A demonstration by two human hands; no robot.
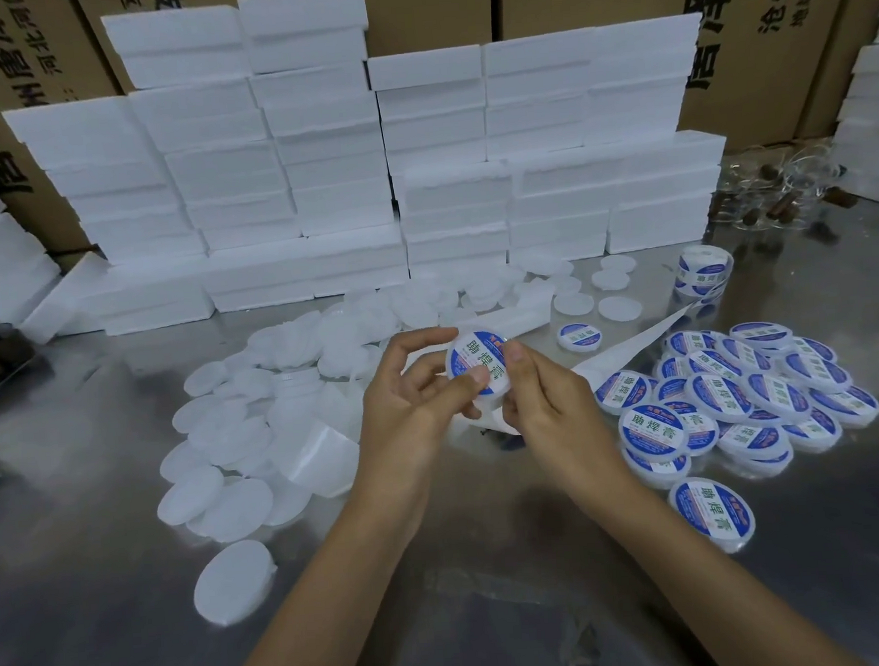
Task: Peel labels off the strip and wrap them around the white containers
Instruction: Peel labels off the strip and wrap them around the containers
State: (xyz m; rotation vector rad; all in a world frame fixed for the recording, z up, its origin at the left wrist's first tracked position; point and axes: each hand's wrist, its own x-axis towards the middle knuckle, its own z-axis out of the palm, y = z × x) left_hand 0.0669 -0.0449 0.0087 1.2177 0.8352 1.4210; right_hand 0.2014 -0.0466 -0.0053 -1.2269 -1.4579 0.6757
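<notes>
Head view. Both bare forearms reach forward over the reflective brushed-metal table (pixel 495 612), wrists raised, hands meeting just above its middle. The left hand (pixel 411 401) curls around the rim of a small round white plastic container (pixel 473 364), thumb pressed on its lower front edge, fingers behind it. The right hand (pixel 544 403) pinches the same container from the other side, its thumb flattened on the blue-and-white printed label (pixel 480 366) that covers the tilted face. The container is held clear of the table between both hands.

Left of the hands lies a loose heap of matte, unlabelled white round containers (pixel 228 448). To the right sits a pile of glossy labelled containers (pixel 729 397), overlapping one another. A white backing strip (pixel 629 349) runs from under the hands to a roll of labels (pixel 701 270) standing farther back on the right. Stacked white foam boxes (pixel 341 184), coarse-edged, line the rear before brown cardboard cartons (pixel 433 9).
</notes>
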